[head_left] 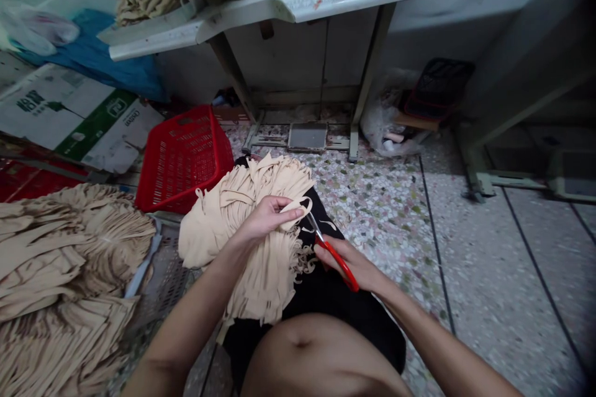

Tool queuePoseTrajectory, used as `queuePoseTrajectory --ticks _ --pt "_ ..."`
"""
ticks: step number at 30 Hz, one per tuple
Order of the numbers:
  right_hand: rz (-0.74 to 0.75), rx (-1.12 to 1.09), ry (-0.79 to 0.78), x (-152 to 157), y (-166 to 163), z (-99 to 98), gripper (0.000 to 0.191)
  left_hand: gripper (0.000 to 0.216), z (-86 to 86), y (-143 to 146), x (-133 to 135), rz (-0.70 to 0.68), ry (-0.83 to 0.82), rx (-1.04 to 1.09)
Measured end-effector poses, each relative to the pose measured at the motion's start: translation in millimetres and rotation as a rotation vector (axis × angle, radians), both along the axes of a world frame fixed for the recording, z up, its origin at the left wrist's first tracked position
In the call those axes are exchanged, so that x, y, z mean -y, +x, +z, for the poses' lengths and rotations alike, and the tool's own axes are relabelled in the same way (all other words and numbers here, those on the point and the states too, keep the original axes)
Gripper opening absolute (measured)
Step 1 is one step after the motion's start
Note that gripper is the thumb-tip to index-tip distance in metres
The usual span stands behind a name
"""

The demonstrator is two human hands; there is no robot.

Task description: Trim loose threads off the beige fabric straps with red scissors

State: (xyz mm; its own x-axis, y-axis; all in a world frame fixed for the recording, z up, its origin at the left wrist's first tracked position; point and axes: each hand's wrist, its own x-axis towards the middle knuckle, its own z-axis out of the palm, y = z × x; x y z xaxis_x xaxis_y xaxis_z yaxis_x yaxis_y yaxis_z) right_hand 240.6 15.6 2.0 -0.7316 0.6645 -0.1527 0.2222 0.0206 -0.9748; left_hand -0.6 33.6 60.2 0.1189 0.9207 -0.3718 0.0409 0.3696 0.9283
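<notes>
A bundle of beige fabric strips (251, 223) lies over my lap on black cloth. My left hand (267, 218) is closed, pinching a looped beige strap (298, 206) that it lifts off the bundle. Red-handled scissors (333, 254) sit in my right hand (347, 263), fingers wrapped round the handles. The metal blades point up and left, their tips right at the strap just below my left fingertips.
A red plastic basket (184, 158) stands tipped on the floor to the left. Piles of beige strips (60, 273) fill a grey crate at far left. A sewing-machine table (298, 6) with a foot pedal (307, 135) stands ahead. Speckled floor tiles (488, 260) spread to the right.
</notes>
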Motion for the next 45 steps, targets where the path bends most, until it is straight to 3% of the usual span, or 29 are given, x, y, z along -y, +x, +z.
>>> queuePoseTrajectory --ticks 7,15,22,29,39,41,44,45 --pt "-0.064 0.004 0.007 -2 -10 -0.4 0.052 0.042 0.0 -1 0 -0.033 -0.083 -0.012" --pt "-0.202 0.026 -0.193 9 -6 -21.2 0.054 0.04 -5.1 -1 0 -0.071 -0.076 -0.028" --pt "-0.058 -0.08 -0.193 12 5 -11.1 0.05 0.041 -6.3 -1 2 -0.236 -0.065 -0.071" --pt "-0.095 -0.033 -0.113 12 1 -10.4 0.05 0.044 -8.2 5 4 -0.388 -0.06 -0.116" --pt "-0.248 -0.027 -0.345 32 1 -27.2 0.051 0.036 4.7 4 14 -0.43 0.085 -0.214" --pt "-0.294 -0.052 -0.379 36 2 -29.6 0.051 0.03 10.5 0 23 -0.541 0.119 -0.234" --pt "-0.331 -0.063 -0.405 32 2 -31.3 0.05 0.034 17.9 -7 37 -0.836 0.039 -0.205" --pt "-0.338 -0.06 -0.408 28 1 -30.9 0.05 0.038 19.6 -9 40 -0.869 0.007 -0.191"
